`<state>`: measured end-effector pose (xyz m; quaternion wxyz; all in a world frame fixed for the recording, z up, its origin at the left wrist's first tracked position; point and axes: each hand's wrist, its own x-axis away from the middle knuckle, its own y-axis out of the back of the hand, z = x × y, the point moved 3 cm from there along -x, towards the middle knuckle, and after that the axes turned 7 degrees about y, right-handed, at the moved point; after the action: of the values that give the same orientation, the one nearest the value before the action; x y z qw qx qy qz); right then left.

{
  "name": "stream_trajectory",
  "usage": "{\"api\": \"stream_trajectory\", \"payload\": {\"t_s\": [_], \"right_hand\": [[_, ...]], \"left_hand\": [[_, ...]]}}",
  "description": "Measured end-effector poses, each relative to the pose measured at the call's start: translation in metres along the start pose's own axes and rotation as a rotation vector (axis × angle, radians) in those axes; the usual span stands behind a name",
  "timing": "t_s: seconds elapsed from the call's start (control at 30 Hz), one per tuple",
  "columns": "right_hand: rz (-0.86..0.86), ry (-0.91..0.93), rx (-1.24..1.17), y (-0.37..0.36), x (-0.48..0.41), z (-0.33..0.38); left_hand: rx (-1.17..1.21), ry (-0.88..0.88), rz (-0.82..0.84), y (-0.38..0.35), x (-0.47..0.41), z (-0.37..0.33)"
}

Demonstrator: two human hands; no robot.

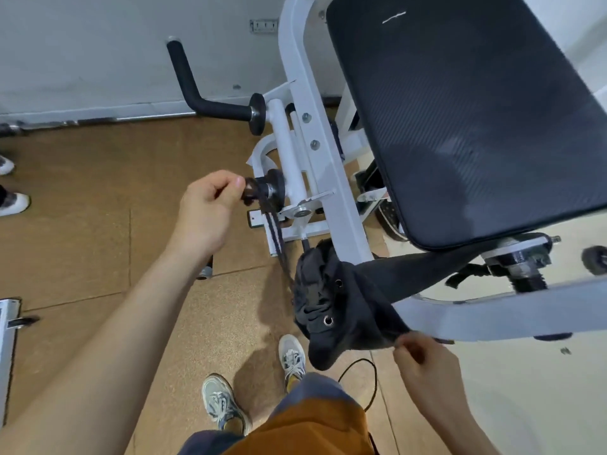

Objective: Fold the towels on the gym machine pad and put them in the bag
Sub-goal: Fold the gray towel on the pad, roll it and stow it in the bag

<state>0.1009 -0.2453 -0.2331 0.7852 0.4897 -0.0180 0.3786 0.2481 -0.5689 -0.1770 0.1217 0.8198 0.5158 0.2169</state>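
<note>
A black drawstring bag (331, 307) with metal eyelets hangs beside the white machine frame, its cords (274, 234) running up to a black knob (267, 188) on the frame. My left hand (210, 205) pinches the cords at that knob. My right hand (423, 359) pinches the bag's fabric edge at the lower right and stretches it out. The black gym machine pad (476, 119) fills the upper right and is bare; no towel is visible on it.
The white machine frame (315, 152) and a black padded handle (193, 90) stand ahead by the wall. A white bar (509, 310) crosses at right. My feet in light sneakers (226, 405) stand on brown floor; another person's shoes (11, 201) are at the left edge.
</note>
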Motion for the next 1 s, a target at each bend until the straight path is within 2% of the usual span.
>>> {"api": "stream_trajectory", "payload": {"t_s": [0.1,0.17,0.23,0.3,0.37,0.4,0.47,0.5,0.53,0.6,0.67,0.73,0.8,0.87,0.93,1.0], "right_hand": [[0.092,-0.299,-0.050,-0.013,-0.001,-0.036],[0.111,-0.375,-0.227,-0.027,-0.006,-0.063],[0.035,-0.343,-0.240,-0.035,-0.017,-0.095],[-0.020,-0.322,-0.127,-0.048,-0.036,-0.126],[0.030,-0.296,-0.045,-0.064,-0.042,-0.111],[0.067,-0.259,0.006,-0.056,-0.038,-0.081],[0.156,-0.150,0.117,-0.037,-0.028,-0.016],[0.216,-0.091,0.163,-0.033,-0.027,0.003],[0.272,-0.042,0.196,-0.031,-0.026,0.013],[0.282,0.030,0.342,-0.031,-0.022,0.016],[0.234,0.076,0.478,-0.024,-0.018,0.024],[0.153,0.214,0.440,-0.011,-0.014,0.051],[0.109,0.418,0.379,0.001,-0.015,0.090],[0.270,0.556,0.545,-0.008,-0.021,0.113],[0.520,0.594,0.789,-0.031,-0.029,0.129],[0.693,0.593,0.967,-0.048,-0.034,0.136]], "left_hand": [[-0.344,-0.200,0.124,-0.036,0.017,0.027],[-0.639,-0.349,0.233,-0.067,0.036,0.055],[-0.784,-0.280,0.292,-0.091,0.056,0.089],[-0.713,-0.089,0.294,-0.105,0.074,0.113],[-0.558,0.235,0.331,-0.118,0.089,0.136],[-0.412,0.497,0.384,-0.123,0.095,0.144],[0.056,1.011,0.455,-0.135,0.107,0.154],[0.257,1.150,0.453,-0.141,0.109,0.158],[0.399,1.208,0.433,-0.148,0.106,0.158],[0.557,1.212,0.415,-0.162,0.099,0.162],[0.564,1.199,0.375,-0.169,0.094,0.162],[0.574,1.197,0.321,-0.170,0.094,0.165],[0.653,1.145,0.350,-0.163,0.100,0.159],[0.712,1.028,0.412,-0.149,0.113,0.139],[0.706,0.903,0.419,-0.131,0.126,0.122],[0.675,0.760,0.438,-0.114,0.132,0.112]]}}
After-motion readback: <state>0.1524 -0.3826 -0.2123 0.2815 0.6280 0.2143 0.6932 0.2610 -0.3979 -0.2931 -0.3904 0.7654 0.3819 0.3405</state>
